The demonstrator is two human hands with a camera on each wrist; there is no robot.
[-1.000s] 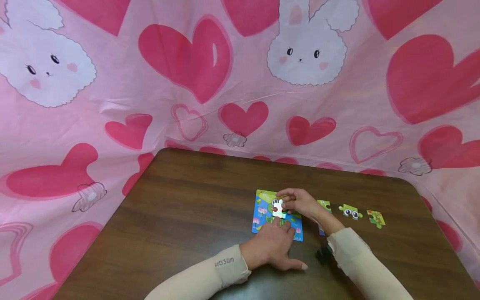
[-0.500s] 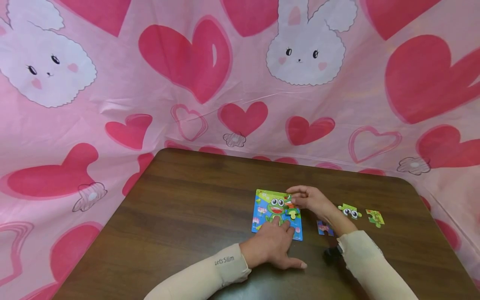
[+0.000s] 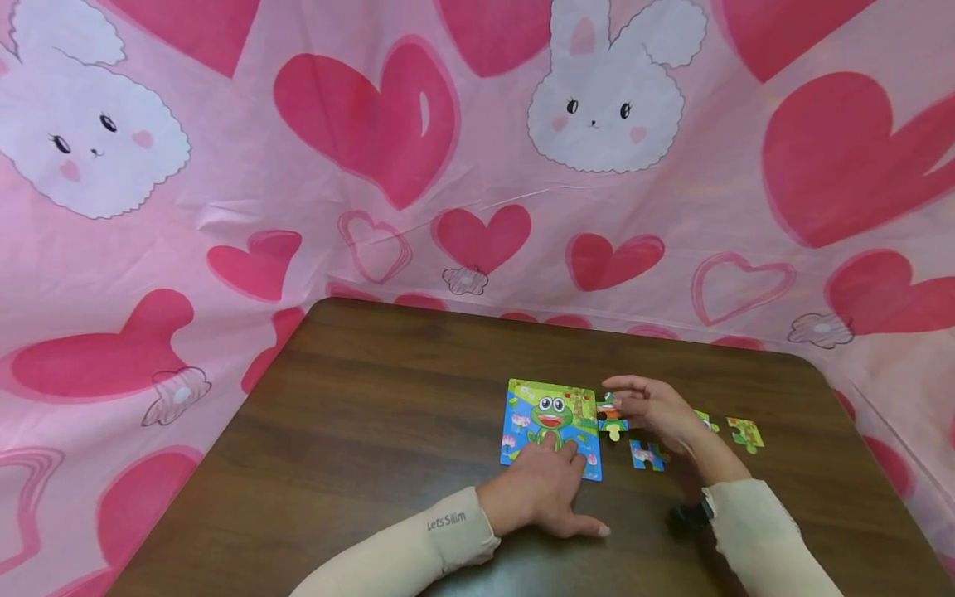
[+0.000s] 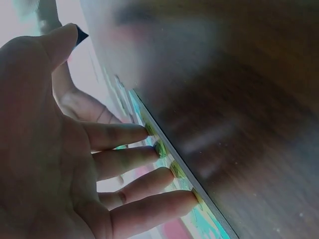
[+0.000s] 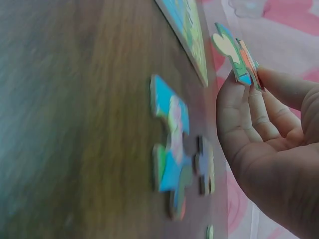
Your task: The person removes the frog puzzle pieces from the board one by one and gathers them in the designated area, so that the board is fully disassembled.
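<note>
A square frog-picture puzzle board (image 3: 537,390) lies on the table in the head view. My left hand (image 3: 540,489) rests on its lower part, fingers spread and fairly straight. In the left wrist view, its fingertips (image 4: 167,177) touch the board near the edge. To the right of the board, my right hand (image 3: 660,414) pinches a green and orange puzzle piece (image 3: 613,426) between thumb and fingers. That puzzle piece (image 5: 234,55) is held above the table in the right wrist view; whether a second one lies against it, I cannot tell.
Loose puzzle pieces lie right of the board: a blue one with a pink flower (image 3: 643,456), a corner-like green piece (image 3: 746,433), and a frog-eye piece (image 3: 705,419) partly behind the right hand. A pink heart-and-bunny cloth (image 3: 477,149) hangs behind the brown table (image 3: 403,398).
My right hand has moved right with the pinched piece, from over the board to beside its right edge. The frog picture is now uncovered there. My left hand has stayed in place.
</note>
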